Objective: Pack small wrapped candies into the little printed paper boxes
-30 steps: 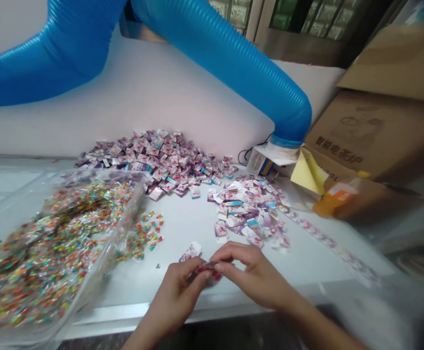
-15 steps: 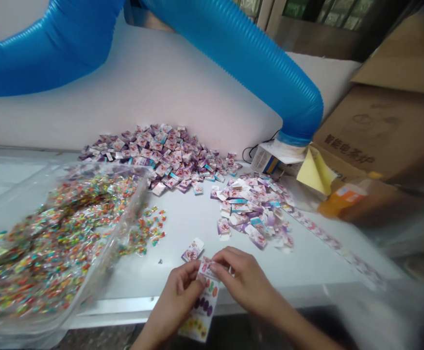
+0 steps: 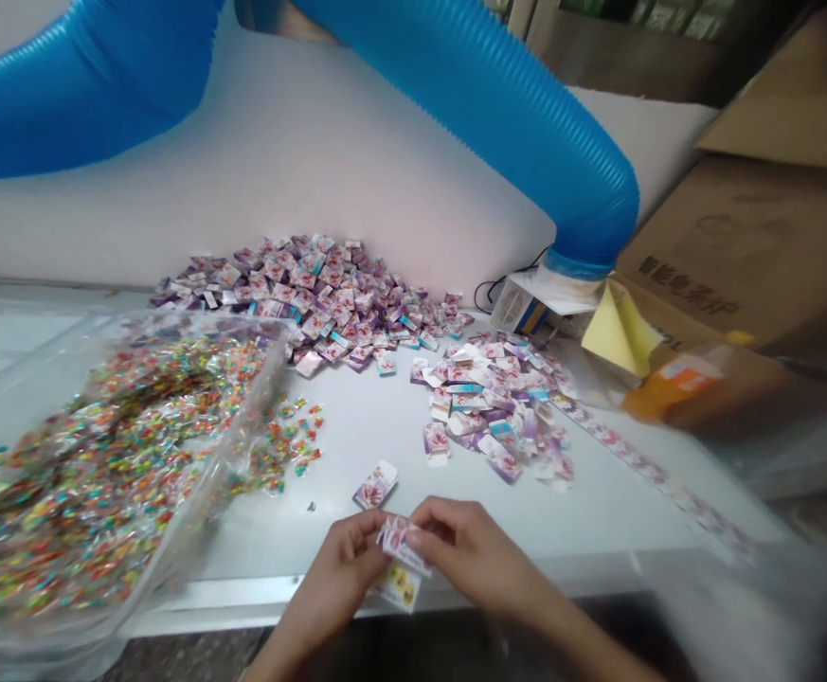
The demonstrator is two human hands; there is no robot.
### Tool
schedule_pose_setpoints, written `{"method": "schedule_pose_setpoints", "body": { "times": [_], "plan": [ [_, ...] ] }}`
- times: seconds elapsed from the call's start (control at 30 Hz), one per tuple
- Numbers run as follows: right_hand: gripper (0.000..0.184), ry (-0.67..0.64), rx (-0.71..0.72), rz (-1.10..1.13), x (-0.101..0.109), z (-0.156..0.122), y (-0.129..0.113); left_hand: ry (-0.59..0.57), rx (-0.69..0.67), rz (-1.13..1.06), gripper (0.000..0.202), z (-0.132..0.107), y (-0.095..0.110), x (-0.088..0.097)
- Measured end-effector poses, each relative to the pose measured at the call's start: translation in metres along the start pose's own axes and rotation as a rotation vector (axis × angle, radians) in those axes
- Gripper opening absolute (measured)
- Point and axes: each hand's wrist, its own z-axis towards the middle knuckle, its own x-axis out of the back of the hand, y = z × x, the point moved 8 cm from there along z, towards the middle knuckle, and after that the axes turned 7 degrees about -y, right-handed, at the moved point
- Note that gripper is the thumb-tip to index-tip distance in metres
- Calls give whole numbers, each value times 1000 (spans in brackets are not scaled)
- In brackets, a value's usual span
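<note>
Near the table's front edge, both my hands grip a printed paper strip (image 3: 402,585) with pink and yellow pictures, which is partly folded over. My left hand (image 3: 338,565) pinches its left side, and the thumb and fingers of my right hand (image 3: 466,549) close on its upper right part. Just beyond my fingers lies a small purple-and-white printed box (image 3: 376,486). Farther off on the right is a loose pile of similar small boxes (image 3: 488,403).
A clear plastic bin (image 3: 192,530) of colourful wrapped pieces stands left, some spilled beside it. A large heap of small boxes (image 3: 328,294) rests against the wall. A printed strip (image 3: 640,464) runs along the right, near cardboard cartons (image 3: 740,256). Blue ducting (image 3: 484,104) hangs above.
The paper strip hung down long with several rows of pictures showing; now it is folded shorter between my hands. My hands have shifted slightly lower in view.
</note>
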Motion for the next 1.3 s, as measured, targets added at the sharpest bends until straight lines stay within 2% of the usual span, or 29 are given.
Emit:
{"method": "schedule_pose_setpoints", "body": {
  "times": [0.07, 0.13, 0.17, 0.33, 0.4, 0.47, 0.53, 0.6, 0.7, 0.77, 0.83, 0.9, 0.97, 1.03, 1.1, 1.17, 1.27, 1.3],
  "plan": [
    [14, 119, 29, -104, 3, 0, 2, -73, -34, -13, 31, -1, 6, -8],
    [12, 240, 79, -189, 8, 0, 1, -62, -65, 30, 29, -2, 10, -8],
    [15, 262, 98, -191, 8, 0, 1, -40, -77, 49, 28, -2, 11, -6],
    [21, 99, 30, 104, 2, 8, 11, 26, -57, 112, 41, -7, 8, 1],
    [23, 72, -13, 248, 3, 11, 18, -2, -63, 169, 51, -11, 13, -1],
    [29, -7, -61, 410, -3, 15, 26, -87, -94, 253, 54, -16, 21, -7],
    [37, -118, -119, 571, -13, 19, 36, -129, -146, 446, 41, -20, 30, -10],
    [43, -194, -167, 683, -23, 21, 43, -85, -223, 721, 26, -22, 40, -8],
    [47, -174, -147, 593, -25, 21, 46, 47, -346, 982, 21, -23, 52, -1],
    [48, -67, -66, 420, -18, 18, 42, 82, -310, 964, 22, -21, 50, 6],
    [44, -21, -2, 342, -17, 12, 37, 84, -192, 857, 24, -18, 40, 11],
    [43, -50, -5, 392, -25, 9, 39, 92, -96, 733, 26, -17, 29, 14],
    [40, -55, -50, 483, -32, 7, 48, 113, -56, 607, 30, -16, 18, 16],
    [39, 0, -98, 548, -35, 7, 60, 105, -17, 520, 35, -13, 5, 18],
    [41, 65, -128, 555, -32, 8, 72, 99, 12, 555, 40, -7, -4, 22],
    [42, 150, -143, 500, -22, 8, 81, 190, -15, 754, 42, 3, 1, 34],
    [44, 269, -163, 441, -3, 9, 90, 441, -79, 1288, 45, 22, 26, 52],
    [45, 297, -171, 441, 3, 10, 92, 455, -52, 1459, 47, 32, 29, 53]
  ]
}}
